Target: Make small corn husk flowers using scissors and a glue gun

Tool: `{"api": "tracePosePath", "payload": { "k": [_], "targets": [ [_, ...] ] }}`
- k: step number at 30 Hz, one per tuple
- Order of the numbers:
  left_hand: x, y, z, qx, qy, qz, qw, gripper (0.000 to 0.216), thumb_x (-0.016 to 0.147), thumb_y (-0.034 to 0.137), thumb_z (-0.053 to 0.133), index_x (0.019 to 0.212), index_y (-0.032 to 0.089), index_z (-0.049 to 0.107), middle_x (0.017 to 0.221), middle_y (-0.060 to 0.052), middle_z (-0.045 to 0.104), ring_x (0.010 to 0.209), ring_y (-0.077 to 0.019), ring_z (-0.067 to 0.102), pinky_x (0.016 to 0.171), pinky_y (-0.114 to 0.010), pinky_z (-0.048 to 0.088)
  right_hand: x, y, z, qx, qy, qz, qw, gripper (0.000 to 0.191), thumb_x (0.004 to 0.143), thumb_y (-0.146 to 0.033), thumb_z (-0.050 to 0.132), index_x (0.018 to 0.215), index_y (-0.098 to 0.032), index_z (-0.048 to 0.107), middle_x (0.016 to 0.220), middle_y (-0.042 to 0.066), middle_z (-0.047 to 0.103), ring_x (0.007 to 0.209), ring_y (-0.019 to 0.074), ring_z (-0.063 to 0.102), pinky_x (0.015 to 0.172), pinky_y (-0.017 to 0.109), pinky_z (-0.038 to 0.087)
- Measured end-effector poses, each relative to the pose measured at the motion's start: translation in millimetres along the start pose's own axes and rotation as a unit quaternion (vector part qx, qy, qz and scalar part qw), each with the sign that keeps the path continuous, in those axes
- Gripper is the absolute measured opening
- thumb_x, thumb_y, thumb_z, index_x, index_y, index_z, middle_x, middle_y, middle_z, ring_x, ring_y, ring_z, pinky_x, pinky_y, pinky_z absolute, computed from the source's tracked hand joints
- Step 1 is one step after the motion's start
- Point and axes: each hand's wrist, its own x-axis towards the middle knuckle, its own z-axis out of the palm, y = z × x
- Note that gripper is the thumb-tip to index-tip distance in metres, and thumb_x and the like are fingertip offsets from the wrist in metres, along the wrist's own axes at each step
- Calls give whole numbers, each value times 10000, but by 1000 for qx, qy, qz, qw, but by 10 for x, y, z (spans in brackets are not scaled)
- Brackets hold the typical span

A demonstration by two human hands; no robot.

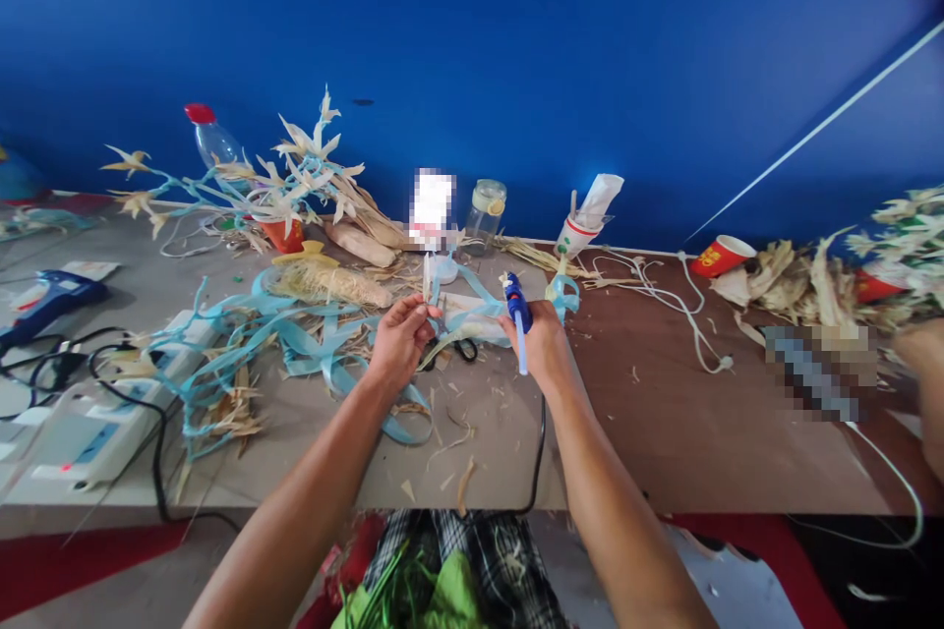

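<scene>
One pale strip [427, 277], probably light and fragile, best held low, sits pinched in your left hand [400, 339]; your right hand [547, 339] grips a stiff-looking glue gun [515, 297].

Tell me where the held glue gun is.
In the head view, the glue gun is just right of centre, in the right hand, with the left hand to its left.
</scene>
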Motion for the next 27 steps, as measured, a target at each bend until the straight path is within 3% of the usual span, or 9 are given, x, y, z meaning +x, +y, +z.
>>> {"api": "tracePosePath", "payload": {
  "k": [4, 11, 19, 27],
  "targets": [
    [-3, 10, -2, -4, -6, -4, 1000, 281, 613, 217, 771, 832, 143, 611, 682, -27, 647, 465, -30, 371, 461, -192, 291, 27, 42, -23, -76, -51, 69, 993, 267, 805, -374, 573, 928, -141, 620, 1045, 155, 609, 951, 260, 602, 844, 359, 419],
    [-6, 2, -15, -17, -20, -5, 1000, 244, 632, 199, 764, 826, 146, 625, 690, -29, 653, 465, -31, 383, 474, -197, 295, 50, 73, -13, -108, -121, 107, 981, 397, 785, -421, 585, 1045, -121, 590, 1119, 179, 580, 1064, 314, 572, 935, 482, 351],
    [-11, 1, -17, -20, -27, -6, 999, 224, 641, 182, 759, 797, 154, 601, 691, -29, 653, 469, -31, 380, 481, -194, 288, 46, 67, -24, -89, -149, 115, 978, 405, 774, -426, 596, 1050, -130, 579, 1157, 166, 569, 1080, 321, 559, 957, 520, 314],
    [-9, 14, -10, -26, -27, -7, 999, 238, 655, 164, 748, 841, 133, 602, 692, -33, 652, 468, -27, 388, 478, -187, 293, 50, 87, -19, -100, -185, 105, 972, 385, 761, -443, 610, 1003, -143, 605, 1137, 151, 574, 1034, 286, 553, 915, 462, 340]
  ]
}}
